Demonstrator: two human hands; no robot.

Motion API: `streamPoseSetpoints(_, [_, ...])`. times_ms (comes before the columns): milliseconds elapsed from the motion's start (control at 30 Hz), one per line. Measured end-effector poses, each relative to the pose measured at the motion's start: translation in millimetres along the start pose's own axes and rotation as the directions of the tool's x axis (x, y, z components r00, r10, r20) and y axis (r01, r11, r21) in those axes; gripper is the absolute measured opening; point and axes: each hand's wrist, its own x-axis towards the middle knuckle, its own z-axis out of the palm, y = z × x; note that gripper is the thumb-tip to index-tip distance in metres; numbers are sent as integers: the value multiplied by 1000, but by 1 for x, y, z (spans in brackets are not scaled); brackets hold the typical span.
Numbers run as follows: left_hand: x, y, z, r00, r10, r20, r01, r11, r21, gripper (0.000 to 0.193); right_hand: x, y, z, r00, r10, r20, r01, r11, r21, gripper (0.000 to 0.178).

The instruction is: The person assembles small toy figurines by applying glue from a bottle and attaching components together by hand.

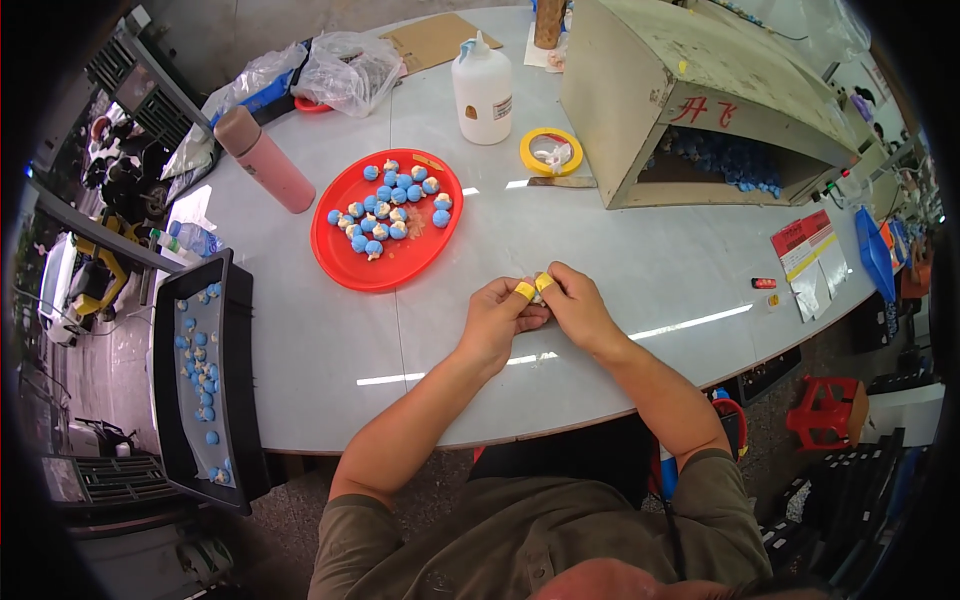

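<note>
Olive shirt [450,535] at my six o'clock; left hand [495,316] and right hand [577,307] pinch a small pale piece [538,298]; I'd press evenly.

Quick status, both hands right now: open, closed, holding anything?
Left hand: closed, pinching a small pale piece, mostly hidden.
Right hand: closed, pinching the same piece from the other side.

Red tray [352,268], blue-and-cream balls [398,230]
</note>
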Motion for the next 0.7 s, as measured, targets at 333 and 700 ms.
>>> streamPoseSetpoints(333, [-1,-5,3,999,39,-23,-39,999,-12,15,-9,-2,13,993,-49,-105,52,998,30,26])
streamPoseSetpoints(700, [1,-9,2,999,51,-14,-51,999,-15,15,-10,-1,15,991,-57,-121,63,997,51,24])
